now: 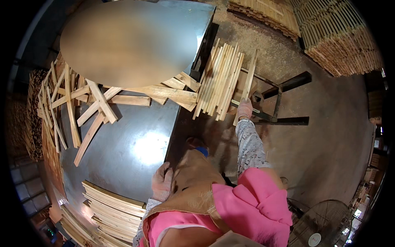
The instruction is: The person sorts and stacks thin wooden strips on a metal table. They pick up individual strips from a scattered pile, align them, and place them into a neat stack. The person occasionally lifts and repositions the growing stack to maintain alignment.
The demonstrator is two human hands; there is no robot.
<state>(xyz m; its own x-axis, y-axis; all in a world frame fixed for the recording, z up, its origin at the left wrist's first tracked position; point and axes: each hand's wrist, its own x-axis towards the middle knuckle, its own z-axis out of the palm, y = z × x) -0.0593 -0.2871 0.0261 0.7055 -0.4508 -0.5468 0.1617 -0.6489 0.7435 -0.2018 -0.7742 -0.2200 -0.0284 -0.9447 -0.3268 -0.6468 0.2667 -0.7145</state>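
My right hand (pixel 245 109), in a pale work glove, is closed on the near end of a long wooden strip (pixel 250 76). That strip points away from me, to the right of a stack of similar strips (pixel 220 78) beside the table. The stack seems to rest on a dark metal stand (pixel 279 88). My left hand (pixel 161 181), also gloved, is by the near right edge of the metal-topped table (pixel 140 144), its fingers loosely extended and nothing in them.
Loose wooden pieces (pixel 103 99) lie crisscrossed across the table. A neat pile of boards (pixel 111 210) sits at its near left. Tall wood stacks (pixel 341 41) stand at the far right, and a round fan (pixel 321 222) is at the lower right. A blurred oval hides the table's far part.
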